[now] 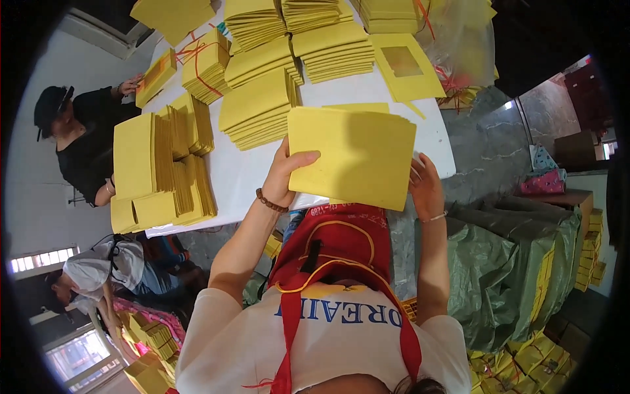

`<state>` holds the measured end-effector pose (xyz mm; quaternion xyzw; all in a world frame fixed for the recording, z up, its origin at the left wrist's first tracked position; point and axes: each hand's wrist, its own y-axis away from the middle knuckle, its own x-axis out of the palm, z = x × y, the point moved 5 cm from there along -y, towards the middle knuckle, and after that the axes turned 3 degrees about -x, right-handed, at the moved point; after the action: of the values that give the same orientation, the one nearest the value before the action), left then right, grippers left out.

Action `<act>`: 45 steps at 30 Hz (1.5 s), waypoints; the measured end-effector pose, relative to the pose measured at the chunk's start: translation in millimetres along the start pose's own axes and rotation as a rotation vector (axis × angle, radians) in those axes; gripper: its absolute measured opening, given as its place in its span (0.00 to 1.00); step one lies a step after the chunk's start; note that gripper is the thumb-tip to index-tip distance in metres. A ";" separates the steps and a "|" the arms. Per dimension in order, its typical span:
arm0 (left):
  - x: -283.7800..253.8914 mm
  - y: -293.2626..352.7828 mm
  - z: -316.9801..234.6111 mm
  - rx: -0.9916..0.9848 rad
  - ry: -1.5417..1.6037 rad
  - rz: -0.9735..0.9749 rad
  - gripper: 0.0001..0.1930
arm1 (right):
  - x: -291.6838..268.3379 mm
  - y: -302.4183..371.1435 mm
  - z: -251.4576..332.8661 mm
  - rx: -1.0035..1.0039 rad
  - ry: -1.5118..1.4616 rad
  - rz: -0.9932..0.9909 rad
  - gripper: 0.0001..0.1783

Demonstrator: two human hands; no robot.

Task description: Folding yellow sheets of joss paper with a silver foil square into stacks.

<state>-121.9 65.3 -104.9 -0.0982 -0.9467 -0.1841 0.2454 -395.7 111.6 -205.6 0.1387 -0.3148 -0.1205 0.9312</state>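
Note:
My left hand (289, 169) grips a stack of yellow paper sheets (354, 156) by its left edge, thumb on top and the other fingers hidden beneath. The stack is held over the front edge of the white table (244, 172), and a shadow falls across its face. At the stack's right edge is my right hand (428, 189), its fingers extended and slightly apart; whether they touch the paper, I cannot tell. Just beyond lie several bundles of folded yellow paper (257, 111).
More yellow stacks (139, 157) stand on the table's left side, and red-tied bundles (205, 69) lie farther back. A person in black (85, 151) handles yellow paper at the far left; another in white (108, 266) bends below. Green-covered piles (482, 282) stand to my right.

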 end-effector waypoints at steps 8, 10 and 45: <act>-44.5 -45.7 -102.2 0.163 0.226 0.007 0.18 | -8.1 7.9 -19.0 0.092 0.006 -0.063 0.23; -63.1 -57.4 -131.0 0.185 0.225 0.025 0.17 | -7.5 10.4 -22.7 0.084 0.000 -0.050 0.21; -8.5 -42.6 -85.9 -0.191 -0.227 0.231 0.27 | 142.5 -1.0 23.7 -0.014 -0.462 0.483 0.34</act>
<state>-89.6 -8.4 -52.2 -0.2493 -0.9289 -0.2315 0.1461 -300.4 61.9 -109.2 0.0230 -0.5406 0.0732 0.8378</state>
